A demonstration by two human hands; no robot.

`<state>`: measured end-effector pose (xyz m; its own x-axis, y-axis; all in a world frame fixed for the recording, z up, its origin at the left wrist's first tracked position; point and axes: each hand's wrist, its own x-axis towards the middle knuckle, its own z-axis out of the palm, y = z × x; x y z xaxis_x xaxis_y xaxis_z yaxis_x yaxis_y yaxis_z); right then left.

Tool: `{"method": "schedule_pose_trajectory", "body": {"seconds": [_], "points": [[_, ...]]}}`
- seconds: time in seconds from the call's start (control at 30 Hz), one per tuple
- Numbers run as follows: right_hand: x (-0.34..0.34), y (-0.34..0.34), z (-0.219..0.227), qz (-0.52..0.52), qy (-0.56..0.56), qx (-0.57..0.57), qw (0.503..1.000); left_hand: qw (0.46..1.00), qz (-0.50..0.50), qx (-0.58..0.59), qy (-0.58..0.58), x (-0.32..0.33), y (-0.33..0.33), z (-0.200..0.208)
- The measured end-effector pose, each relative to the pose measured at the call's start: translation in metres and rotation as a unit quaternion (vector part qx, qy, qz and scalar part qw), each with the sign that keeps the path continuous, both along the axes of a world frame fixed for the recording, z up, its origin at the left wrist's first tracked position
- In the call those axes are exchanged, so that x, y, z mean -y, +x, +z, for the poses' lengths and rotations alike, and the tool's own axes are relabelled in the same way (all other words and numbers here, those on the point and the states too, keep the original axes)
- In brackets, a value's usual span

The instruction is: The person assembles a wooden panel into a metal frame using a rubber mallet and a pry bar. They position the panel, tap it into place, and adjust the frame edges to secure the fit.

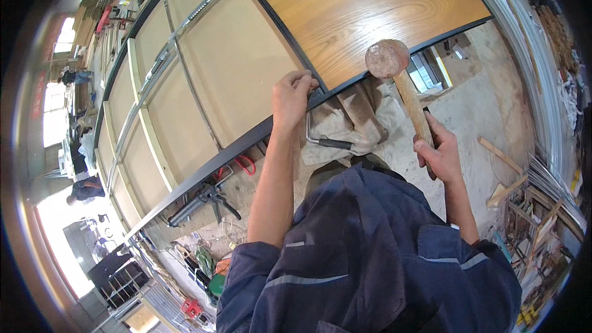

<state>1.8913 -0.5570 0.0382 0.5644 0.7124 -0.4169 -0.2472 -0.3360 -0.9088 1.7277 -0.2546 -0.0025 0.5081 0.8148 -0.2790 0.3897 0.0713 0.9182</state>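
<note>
My right hand (pixel 439 148) is closed round the wooden handle of a mallet (pixel 387 60). The mallet's round, worn reddish-brown head is raised over the near edge of a dark-framed panel. My left hand (pixel 291 100) rests on that dark frame (pixel 246 135), thumb and fingers pinched together at the joint of a dark crossbar (pixel 275 18); what they hold, if anything, is hidden. Right of the crossbar lies a glossy wood-grain sheet (pixel 345 9). Left of it, a beige board (pixel 234 55) fills the frame, with pale wooden battens (pixel 154 145) and metal rods (pixel 194 95) across it.
A caulking gun (pixel 206 202) and red-handled tool (pixel 245 165) lie below the frame's near edge. Beige cloth (pixel 361 117) and a bent metal bar with a black grip (pixel 333 143) are before me. Long metal profiles (pixel 512 31) run along the right. People (pixel 87 189) stand far left.
</note>
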Motion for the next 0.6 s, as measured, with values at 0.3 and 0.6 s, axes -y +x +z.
{"method": "schedule_pose_trajectory", "body": {"seconds": [0.3, 0.6], "points": [[-0.026, 0.055, -0.017, -0.037, -0.036, 0.085, 0.995, 0.998, 0.062, -0.024, 0.018, 0.01, 0.014, 0.008], [-0.082, 0.135, -0.028, 0.01, -0.083, 0.279, 0.957, 0.992, 0.067, -0.037, 0.098, 0.009, 0.012, -0.012]]}}
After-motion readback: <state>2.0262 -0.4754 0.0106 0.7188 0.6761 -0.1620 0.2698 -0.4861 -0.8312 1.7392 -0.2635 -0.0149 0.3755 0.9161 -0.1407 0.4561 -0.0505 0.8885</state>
